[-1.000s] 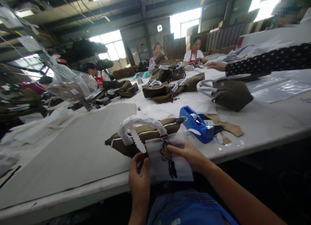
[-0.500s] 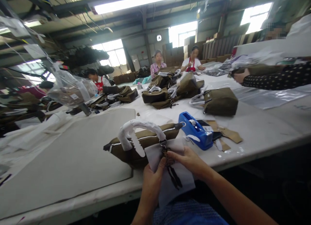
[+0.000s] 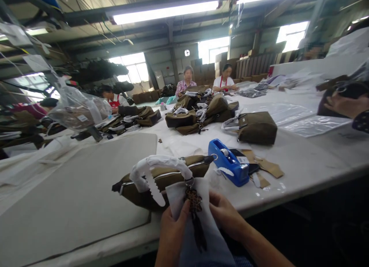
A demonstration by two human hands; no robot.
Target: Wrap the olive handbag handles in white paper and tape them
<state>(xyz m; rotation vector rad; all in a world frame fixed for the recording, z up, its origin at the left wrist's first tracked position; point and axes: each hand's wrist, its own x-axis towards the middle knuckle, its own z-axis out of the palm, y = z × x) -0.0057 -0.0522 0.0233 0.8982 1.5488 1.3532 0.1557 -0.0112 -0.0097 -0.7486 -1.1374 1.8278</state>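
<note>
An olive handbag [image 3: 170, 171] lies on the table edge in front of me, its handle [image 3: 155, 163] wrapped in white. From the handle's ring hangs a leopard-patterned bag charm [image 3: 194, 201] with a dark tassel [image 3: 198, 232], lying over a white tissue sheet [image 3: 175, 190]. My left hand [image 3: 174, 228] is closed on the sheet's left side, its thumb against the charm. On the right side of the sheet, my right hand [image 3: 226, 215] is closed on the edge, some fingers hidden behind it. A blue tape dispenser [image 3: 229, 163] stands just beyond the bag's right end.
Brown paper pieces [image 3: 269, 167] and a dark tag lie beside the dispenser. Another olive bag [image 3: 258, 127] and a pile of bags [image 3: 198, 113] sit farther back. Clear plastic [image 3: 311, 120] covers the table at right, near a co-worker's hand [image 3: 346, 105]. Co-workers sit at the far side.
My right hand has moved from the charm to the sheet's right edge, uncovering the charm. The view has shifted slightly. The co-worker's arm at right has drawn back.
</note>
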